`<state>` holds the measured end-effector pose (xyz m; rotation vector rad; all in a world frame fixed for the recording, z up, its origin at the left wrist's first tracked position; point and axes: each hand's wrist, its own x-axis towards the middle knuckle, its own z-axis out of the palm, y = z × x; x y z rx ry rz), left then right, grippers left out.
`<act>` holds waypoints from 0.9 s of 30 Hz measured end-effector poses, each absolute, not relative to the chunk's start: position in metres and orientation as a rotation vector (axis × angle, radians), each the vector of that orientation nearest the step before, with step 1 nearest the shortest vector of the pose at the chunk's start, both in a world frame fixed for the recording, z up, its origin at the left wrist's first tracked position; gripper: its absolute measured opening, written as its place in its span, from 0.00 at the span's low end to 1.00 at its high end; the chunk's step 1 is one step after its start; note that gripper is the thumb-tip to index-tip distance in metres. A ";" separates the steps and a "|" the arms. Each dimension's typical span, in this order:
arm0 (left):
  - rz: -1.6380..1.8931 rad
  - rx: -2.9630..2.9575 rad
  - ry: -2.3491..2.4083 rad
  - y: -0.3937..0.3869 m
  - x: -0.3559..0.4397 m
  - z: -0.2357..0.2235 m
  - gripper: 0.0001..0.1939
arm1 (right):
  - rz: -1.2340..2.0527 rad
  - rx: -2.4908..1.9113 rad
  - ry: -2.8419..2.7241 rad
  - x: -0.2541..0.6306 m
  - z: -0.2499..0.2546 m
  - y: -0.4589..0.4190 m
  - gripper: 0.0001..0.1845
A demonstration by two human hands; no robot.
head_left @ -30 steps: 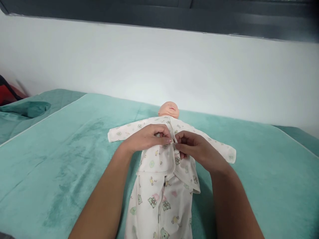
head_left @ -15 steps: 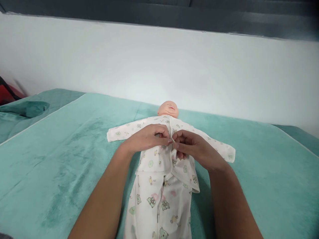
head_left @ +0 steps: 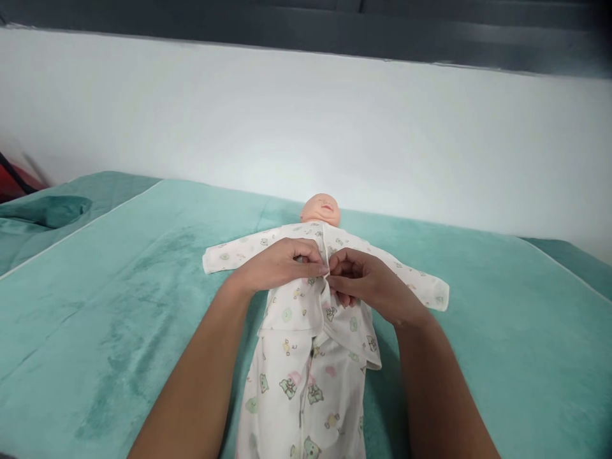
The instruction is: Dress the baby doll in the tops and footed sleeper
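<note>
A baby doll (head_left: pixel 321 209) lies on its back, its head toward the wall. It wears a white baby shirt (head_left: pixel 291 312) printed with small animals, sleeves spread to both sides, over matching pants (head_left: pixel 282 408). At the chest, my left hand (head_left: pixel 291 261) pinches the shirt's front edge between thumb and fingers. My right hand (head_left: pixel 361 280) pinches the other side of the front opening, its fingertips almost meeting the left ones. Below my hands the shirt's front parts, and its lower right corner flares outward. Whatever fastener sits between the fingertips is hidden.
A teal plush cover (head_left: pixel 134 306) is spread under the doll. Behind it rises a white wall (head_left: pixel 306 127) with a dark ledge (head_left: pixel 287 32) on top. Folded teal fabric (head_left: pixel 52 210) and a red and black object (head_left: pixel 16 178) are at the far left.
My hands stay pinched at the shirt's chest opening with only slight finger movement. The whole view has shifted a little.
</note>
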<state>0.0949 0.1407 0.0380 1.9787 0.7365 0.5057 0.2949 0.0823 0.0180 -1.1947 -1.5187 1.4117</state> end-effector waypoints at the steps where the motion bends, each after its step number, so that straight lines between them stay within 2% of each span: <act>1: 0.501 1.975 0.740 0.140 0.095 0.038 0.16 | 1.407 -1.206 -1.525 0.294 0.019 0.082 0.07; 16: 0.516 1.961 0.625 0.145 0.092 0.036 0.11 | 1.454 -1.189 -1.508 0.294 0.021 0.081 0.10; 21: 0.475 1.961 0.675 0.143 0.092 0.039 0.11 | 1.488 -1.141 -1.463 0.295 0.018 0.082 0.10; 27: 0.461 1.949 0.699 0.141 0.090 0.042 0.14 | 1.485 -1.080 -1.420 0.297 0.016 0.084 0.13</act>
